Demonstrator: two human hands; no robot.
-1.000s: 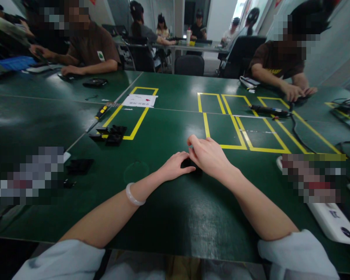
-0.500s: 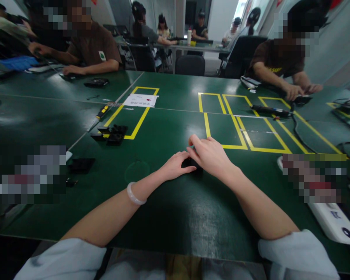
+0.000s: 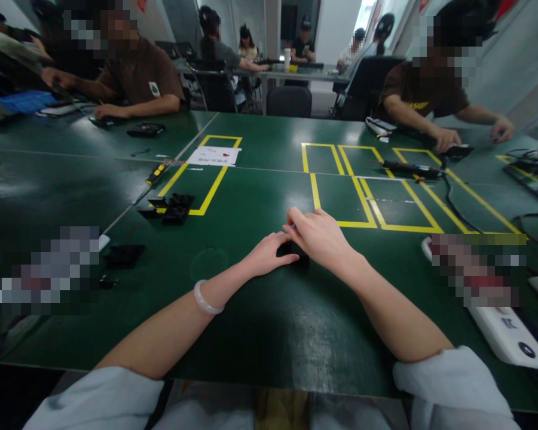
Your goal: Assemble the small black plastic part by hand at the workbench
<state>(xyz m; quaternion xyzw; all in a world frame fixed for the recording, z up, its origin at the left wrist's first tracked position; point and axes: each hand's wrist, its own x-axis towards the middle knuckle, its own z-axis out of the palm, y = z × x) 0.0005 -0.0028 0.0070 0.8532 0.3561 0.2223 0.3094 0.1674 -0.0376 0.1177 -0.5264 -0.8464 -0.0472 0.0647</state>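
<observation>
At the middle of the table my left hand (image 3: 267, 255) curves its thumb and fingers round a small black part (image 3: 300, 253), steadying it on the surface. The part is mostly covered by my hands, so its exact kind cannot be made out. My right hand (image 3: 320, 237) is directly above and against it, fingers curled in a pinch. Whatever the right fingertips grip is hidden or too small to name. A pale bangle (image 3: 206, 298) circles my left wrist.
Black parts (image 3: 177, 209) and a yellow-black screwdriver (image 3: 156, 174) lie to the left. Another flat black piece (image 3: 124, 255) is nearer. White power strips (image 3: 511, 334) flank me. Yellow tape outlines (image 3: 356, 224) mark the green table (image 3: 260, 334). Several people work across it.
Both hands hold nearly the same pose at the black part. The whole view has shifted slightly. Across the table at right, a co-worker's hand has moved away from the device there.
</observation>
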